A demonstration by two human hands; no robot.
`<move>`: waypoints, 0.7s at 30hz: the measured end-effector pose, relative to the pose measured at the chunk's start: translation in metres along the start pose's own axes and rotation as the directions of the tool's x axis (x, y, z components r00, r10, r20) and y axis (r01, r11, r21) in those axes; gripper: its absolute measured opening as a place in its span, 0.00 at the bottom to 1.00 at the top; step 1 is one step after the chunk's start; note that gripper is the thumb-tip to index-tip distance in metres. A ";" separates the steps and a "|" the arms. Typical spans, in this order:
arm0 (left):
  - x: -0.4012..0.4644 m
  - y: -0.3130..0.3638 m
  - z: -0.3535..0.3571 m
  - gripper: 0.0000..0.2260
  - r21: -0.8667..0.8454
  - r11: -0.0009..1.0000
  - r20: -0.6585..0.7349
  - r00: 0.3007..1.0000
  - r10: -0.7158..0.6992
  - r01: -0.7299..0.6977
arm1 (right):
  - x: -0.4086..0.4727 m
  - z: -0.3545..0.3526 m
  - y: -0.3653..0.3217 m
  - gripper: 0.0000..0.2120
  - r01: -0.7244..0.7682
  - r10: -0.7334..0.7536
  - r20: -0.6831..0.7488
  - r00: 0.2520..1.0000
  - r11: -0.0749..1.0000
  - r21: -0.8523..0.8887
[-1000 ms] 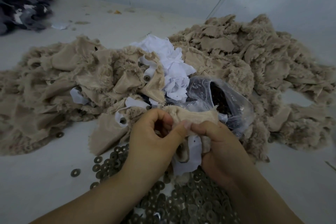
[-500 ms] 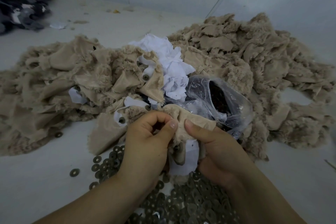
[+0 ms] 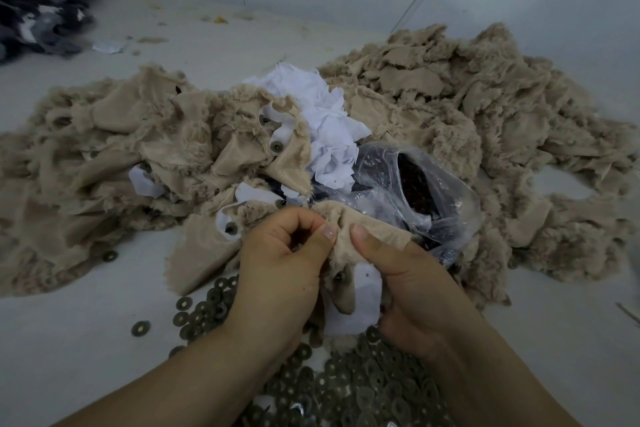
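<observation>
While I am watching the head view, the left hand (image 3: 280, 274) and right hand (image 3: 412, 291) are both pinching one tan plush piece (image 3: 370, 230), sitting at 6 o'clock from frame centre. The left fingers (image 3: 304, 222) are curling in, with the thumb pressing on the fabric edge. The right thumb is clamping the same edge from the 3 o'clock side, and the two thumb tips are sitting just beside each other. The piece is hanging clear of the bench (image 3: 69, 340), and a white patch (image 3: 363, 308) is dangling from it between the palms. A small dark round fitting (image 3: 338, 276) is showing near the left palm, and I cannot tell what it is. Under the wrists, at 6 o'clock, a heap of dark washers (image 3: 346, 388) is lying on the bench. At 1 o'clock from the hands a clear plastic bag (image 3: 426, 191) is holding small dark parts. At 12 o'clock white scraps (image 3: 325, 118) are sitting among tan plush heaps (image 3: 104, 156). Dark cloth (image 3: 34, 10) is lying at 10 o'clock in the far corner.
</observation>
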State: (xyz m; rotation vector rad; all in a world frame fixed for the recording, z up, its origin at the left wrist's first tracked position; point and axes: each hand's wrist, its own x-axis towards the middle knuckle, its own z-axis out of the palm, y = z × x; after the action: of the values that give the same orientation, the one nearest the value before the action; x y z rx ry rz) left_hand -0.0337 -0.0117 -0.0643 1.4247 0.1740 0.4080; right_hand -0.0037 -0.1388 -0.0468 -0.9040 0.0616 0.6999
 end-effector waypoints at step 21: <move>-0.004 0.017 -0.004 0.06 0.332 0.860 0.203 0.919 0.337 -0.388 | 0.002 -0.005 -0.004 0.24 -0.172 0.173 -0.091 0.981 0.985 0.022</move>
State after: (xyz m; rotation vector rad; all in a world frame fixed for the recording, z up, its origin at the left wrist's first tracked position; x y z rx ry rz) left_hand -0.0417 -0.0078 -0.0485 1.8599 -0.1465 0.6081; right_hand 0.0015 -0.1433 -0.0474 -0.9243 0.2296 0.8176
